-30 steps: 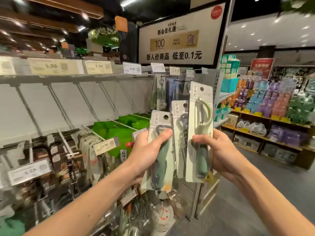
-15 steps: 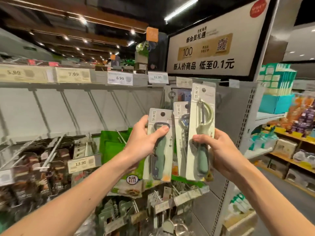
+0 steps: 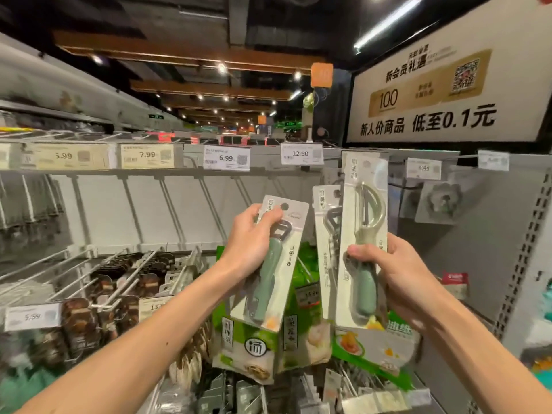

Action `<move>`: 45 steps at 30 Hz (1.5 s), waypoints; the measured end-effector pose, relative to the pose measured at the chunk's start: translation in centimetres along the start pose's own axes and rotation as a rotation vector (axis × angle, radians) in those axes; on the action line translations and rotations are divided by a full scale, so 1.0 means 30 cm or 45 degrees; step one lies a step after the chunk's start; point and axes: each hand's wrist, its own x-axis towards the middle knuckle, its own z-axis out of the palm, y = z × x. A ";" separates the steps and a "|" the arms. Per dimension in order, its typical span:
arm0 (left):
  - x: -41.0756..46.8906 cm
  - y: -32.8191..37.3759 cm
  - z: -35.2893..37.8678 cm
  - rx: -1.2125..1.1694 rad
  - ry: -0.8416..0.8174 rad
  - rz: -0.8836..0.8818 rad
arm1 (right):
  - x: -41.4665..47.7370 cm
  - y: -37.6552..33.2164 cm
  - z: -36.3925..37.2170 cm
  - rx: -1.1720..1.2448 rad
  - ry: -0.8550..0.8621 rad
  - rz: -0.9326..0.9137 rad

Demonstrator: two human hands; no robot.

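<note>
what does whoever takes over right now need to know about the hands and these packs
Left hand: grips the bottle opener pack, tilted, thumb near its hang hole.
Right hand: grips the peeler pack upright. A third pack sits just behind it; I cannot tell what holds it.
Done: both packs are in hand, held up in front of the shelf.
Left: probably hanging them on pegs near the price tag, or picking one.

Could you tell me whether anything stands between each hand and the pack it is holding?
Nothing visible does. The left hand grips the bottle opener pack directly, and the right hand grips the peeler pack, thumb on its front.
</note>
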 end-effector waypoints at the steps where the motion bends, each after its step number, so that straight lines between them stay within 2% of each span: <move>1: 0.036 -0.001 0.003 0.012 0.034 0.013 | 0.019 0.001 -0.003 0.006 -0.003 -0.004; 5: 0.169 -0.013 0.037 0.115 0.130 0.054 | 0.100 -0.006 -0.022 -0.021 -0.010 -0.028; 11: 0.300 -0.078 0.090 0.298 0.042 0.133 | 0.201 -0.004 -0.068 -0.092 -0.022 -0.044; 15: 0.335 -0.104 0.086 0.249 -0.044 0.409 | 0.236 0.021 -0.078 -0.077 -0.059 -0.054; 19: 0.358 -0.075 0.091 0.286 0.005 0.700 | 0.270 0.029 -0.077 -0.066 -0.147 -0.077; 22: 0.393 -0.051 0.101 0.311 -0.001 0.811 | 0.306 0.019 -0.075 -0.062 -0.199 -0.123; 29: 0.474 -0.074 0.117 0.588 0.089 0.860 | 0.379 0.018 -0.062 -0.023 -0.240 -0.128; 35: 0.525 -0.104 0.116 0.730 0.129 0.989 | 0.423 0.026 -0.067 -0.015 -0.241 -0.124; 45: 0.554 -0.121 0.074 1.017 0.132 0.996 | 0.433 0.039 -0.058 -0.007 -0.224 -0.127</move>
